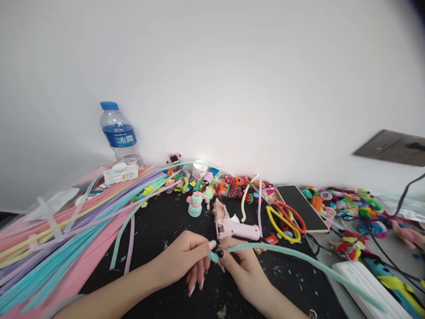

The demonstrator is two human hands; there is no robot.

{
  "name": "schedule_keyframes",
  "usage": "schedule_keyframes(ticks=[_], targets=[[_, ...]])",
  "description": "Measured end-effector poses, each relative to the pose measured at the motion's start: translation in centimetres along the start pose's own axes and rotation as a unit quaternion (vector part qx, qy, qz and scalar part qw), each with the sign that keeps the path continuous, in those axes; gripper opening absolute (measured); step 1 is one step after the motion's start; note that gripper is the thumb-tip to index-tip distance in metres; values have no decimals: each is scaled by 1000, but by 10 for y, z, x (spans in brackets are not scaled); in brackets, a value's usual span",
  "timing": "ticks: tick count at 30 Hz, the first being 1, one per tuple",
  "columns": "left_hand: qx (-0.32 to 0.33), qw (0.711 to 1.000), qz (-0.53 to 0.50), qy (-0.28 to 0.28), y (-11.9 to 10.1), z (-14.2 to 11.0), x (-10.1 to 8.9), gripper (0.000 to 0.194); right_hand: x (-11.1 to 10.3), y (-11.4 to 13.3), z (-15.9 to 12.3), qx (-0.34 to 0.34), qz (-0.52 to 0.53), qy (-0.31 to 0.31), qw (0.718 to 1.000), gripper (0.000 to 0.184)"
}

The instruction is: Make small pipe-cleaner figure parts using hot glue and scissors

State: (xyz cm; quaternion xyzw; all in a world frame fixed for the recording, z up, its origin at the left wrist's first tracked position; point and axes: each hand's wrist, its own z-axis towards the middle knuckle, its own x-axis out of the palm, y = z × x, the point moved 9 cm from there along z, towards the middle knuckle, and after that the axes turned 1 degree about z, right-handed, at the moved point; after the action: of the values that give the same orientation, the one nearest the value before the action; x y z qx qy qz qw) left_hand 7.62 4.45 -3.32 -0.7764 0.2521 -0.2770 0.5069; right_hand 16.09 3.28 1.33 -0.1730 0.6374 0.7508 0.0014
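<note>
Between the fingertips of my left hand (189, 257) and my right hand (241, 266) is one end of a mint-green pipe cleaner (299, 254), bent into a small curl. Both hands pinch it, thumbs close together. The long free end arcs away to the right over my right wrist. Just beyond my hands, a pink glue gun (241, 229) lies on its side with a stained nozzle. A small mint and pink pipe-cleaner figure (195, 206) stands to its left. Part of the curl is hidden behind my fingers.
Bundles of coloured pipe cleaners (109, 226) spread across the left. A water bottle (119, 135) stands by the wall. Scissors with yellow and red handles (287, 221) lie beside a phone (300, 208). Small fuzzy figures (229, 188) line the back. A white power strip (368, 288) sits front right.
</note>
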Motion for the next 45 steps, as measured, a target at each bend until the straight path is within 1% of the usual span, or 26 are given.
schedule_keyframes(ticks=[3,7,14,17,20,24,26,32,37,42,45], targets=[[8,1000,15,3,-4,-1,1,42,-1,-4,-1,17,12,-7,1000,32],[10,999,50,8,-8,-3,3,38,0,-9,-3,47,25,0,999,37],[33,993,113,22,-14,-8,6,34,5,-12,-1,47,27,31,998,43],[48,986,153,32,-19,-11,9,34,8,-13,-1,48,34,48,997,41],[63,981,178,43,-23,-14,13,32,7,-12,0,47,46,45,997,37],[70,977,196,51,-23,-16,17,27,7,-16,0,70,79,43,994,34],[77,974,207,49,-24,-16,17,25,6,-17,0,72,88,43,993,34],[104,967,232,36,-28,-15,17,20,3,-15,0,51,82,24,995,34],[127,951,282,3,-32,-15,13,20,1,-11,0,28,44,10,999,33],[105,963,248,0,-28,-13,12,22,2,-9,-1,17,20,8,1000,32],[112,964,240,-6,-30,-12,12,19,4,-10,0,25,28,21,999,33]])
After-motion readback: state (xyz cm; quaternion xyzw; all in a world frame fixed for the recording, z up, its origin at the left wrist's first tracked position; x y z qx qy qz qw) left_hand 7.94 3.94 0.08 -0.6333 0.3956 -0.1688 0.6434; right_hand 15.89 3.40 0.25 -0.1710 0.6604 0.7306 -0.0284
